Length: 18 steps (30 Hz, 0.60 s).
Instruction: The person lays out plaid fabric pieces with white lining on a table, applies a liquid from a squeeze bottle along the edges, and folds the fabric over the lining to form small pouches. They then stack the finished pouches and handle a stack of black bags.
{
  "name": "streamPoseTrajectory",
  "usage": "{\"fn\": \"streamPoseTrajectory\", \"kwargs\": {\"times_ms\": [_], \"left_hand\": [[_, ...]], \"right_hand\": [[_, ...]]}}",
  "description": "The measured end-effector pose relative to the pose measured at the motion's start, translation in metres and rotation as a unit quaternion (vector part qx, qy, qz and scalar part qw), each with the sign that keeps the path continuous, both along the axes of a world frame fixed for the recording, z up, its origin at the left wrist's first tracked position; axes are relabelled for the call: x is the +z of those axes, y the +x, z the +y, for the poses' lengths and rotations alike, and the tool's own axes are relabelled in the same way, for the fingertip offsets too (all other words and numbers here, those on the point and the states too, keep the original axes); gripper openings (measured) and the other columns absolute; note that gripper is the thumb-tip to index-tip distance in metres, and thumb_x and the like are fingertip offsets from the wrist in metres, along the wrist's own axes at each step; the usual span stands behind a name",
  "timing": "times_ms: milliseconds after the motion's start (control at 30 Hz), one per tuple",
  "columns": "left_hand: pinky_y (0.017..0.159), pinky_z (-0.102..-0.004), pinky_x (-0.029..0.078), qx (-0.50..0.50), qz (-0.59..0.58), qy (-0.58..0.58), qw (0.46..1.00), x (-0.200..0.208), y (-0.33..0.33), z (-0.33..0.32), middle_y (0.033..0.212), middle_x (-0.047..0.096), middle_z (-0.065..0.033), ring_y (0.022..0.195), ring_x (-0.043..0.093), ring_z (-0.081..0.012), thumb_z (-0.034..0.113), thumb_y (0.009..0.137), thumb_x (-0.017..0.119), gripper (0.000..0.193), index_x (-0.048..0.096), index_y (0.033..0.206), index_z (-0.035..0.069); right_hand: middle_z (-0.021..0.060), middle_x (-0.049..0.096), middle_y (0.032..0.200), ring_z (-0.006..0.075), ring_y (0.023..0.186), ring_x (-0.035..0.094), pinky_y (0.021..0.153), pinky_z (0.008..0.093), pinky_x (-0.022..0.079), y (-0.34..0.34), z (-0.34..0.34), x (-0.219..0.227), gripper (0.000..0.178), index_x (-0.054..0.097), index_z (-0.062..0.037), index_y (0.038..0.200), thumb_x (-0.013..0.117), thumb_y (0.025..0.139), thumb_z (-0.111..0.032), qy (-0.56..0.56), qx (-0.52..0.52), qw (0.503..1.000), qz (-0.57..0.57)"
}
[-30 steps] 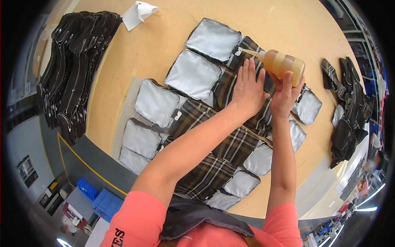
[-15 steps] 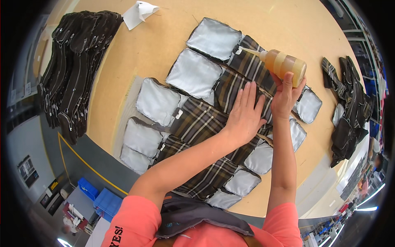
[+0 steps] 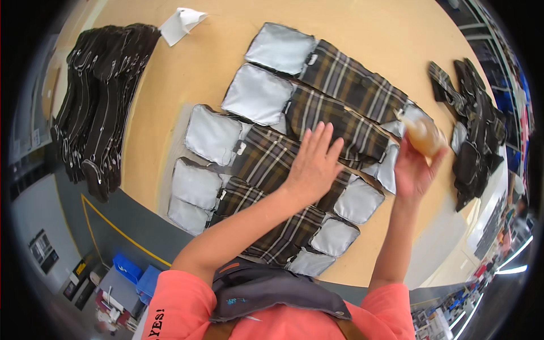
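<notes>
Several plaid fabric pieces (image 3: 354, 76) in dark brown, olive and white lie in overlapping, staggered rows, with silvery padded squares (image 3: 256, 94) at both ends. My left hand (image 3: 315, 164) rests palm down on the middle plaid pieces, its fingers stretched out and holding nothing. Over the right end of the farthest piece, my right hand (image 3: 418, 170) grips a squeeze bottle (image 3: 425, 137) of amber liquid. The bottle is smeared by motion; its pale nozzle points up and left, near a silvery end square. Whether the nozzle touches the fabric I cannot tell.
A thick stack of dark zippered fabric pieces (image 3: 105, 102) hangs over the table's left edge. A white scrap (image 3: 181, 25) lies at the far left of the tan table (image 3: 187, 73). To the right sits a heap of dark and plaid pieces (image 3: 473, 133). Blue bins (image 3: 127, 267) stand below left.
My right hand has carried the bottle right and nearer, from the left end of the farthest piece to its right end. My left hand has slid left and slightly nearer across the plaid.
</notes>
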<state>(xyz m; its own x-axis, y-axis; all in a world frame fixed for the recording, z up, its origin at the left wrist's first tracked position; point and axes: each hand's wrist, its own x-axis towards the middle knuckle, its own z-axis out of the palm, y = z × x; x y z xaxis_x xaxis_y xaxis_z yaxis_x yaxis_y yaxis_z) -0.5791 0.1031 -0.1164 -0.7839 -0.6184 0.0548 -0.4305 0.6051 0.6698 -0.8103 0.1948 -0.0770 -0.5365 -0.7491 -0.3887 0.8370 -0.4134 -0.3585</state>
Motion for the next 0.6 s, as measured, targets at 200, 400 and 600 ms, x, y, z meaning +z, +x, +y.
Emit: {"fn": "streamPoseTrajectory", "kwargs": {"times_ms": [200, 400, 600], "left_hand": [[0.094, -0.0436, 0.044, 0.012, 0.090, -0.081, 0.993, -0.023, -0.057, -0.055, 0.114, 0.057, -0.0133, 0.111, 0.053, -0.0321, 0.015, 0.080, 0.073, 0.043, 0.060, 0.119, 0.002], [0.088, -0.0387, 0.047, 0.000, -0.018, -0.147, 0.989, -0.034, -0.096, -0.089, 0.101, 0.057, -0.0088, 0.100, 0.054, -0.0284, 0.017, 0.078, 0.074, 0.039, 0.061, 0.113, 0.005], [0.085, -0.0368, 0.050, -0.022, -0.051, -0.210, 0.976, -0.051, -0.109, -0.097, 0.098, 0.058, -0.0100, 0.096, 0.056, -0.0269, 0.019, 0.073, 0.078, 0.029, 0.062, 0.093, 0.006]], "right_hand": [[0.0053, 0.064, 0.121, 0.0291, 0.107, 0.062, 0.087, 0.0473, 0.054, -0.037, 0.220, 0.025, 0.051, 0.052, -0.0185, 0.134, 0.060, 0.094, -0.049, 0.216, -0.074, 0.962, 0.147], [0.0171, 0.057, 0.128, 0.0289, 0.116, 0.057, 0.094, 0.0387, 0.048, 0.019, 0.365, 0.010, 0.065, 0.049, -0.0014, 0.133, 0.062, 0.092, -0.050, 0.727, -0.012, 0.609, 0.318], [0.0220, 0.053, 0.129, 0.0359, 0.121, 0.052, 0.098, 0.0436, 0.044, 0.051, 0.431, -0.028, 0.066, 0.047, 0.0031, 0.133, 0.064, 0.091, -0.046, 0.821, 0.165, 0.327, 0.437]]}}
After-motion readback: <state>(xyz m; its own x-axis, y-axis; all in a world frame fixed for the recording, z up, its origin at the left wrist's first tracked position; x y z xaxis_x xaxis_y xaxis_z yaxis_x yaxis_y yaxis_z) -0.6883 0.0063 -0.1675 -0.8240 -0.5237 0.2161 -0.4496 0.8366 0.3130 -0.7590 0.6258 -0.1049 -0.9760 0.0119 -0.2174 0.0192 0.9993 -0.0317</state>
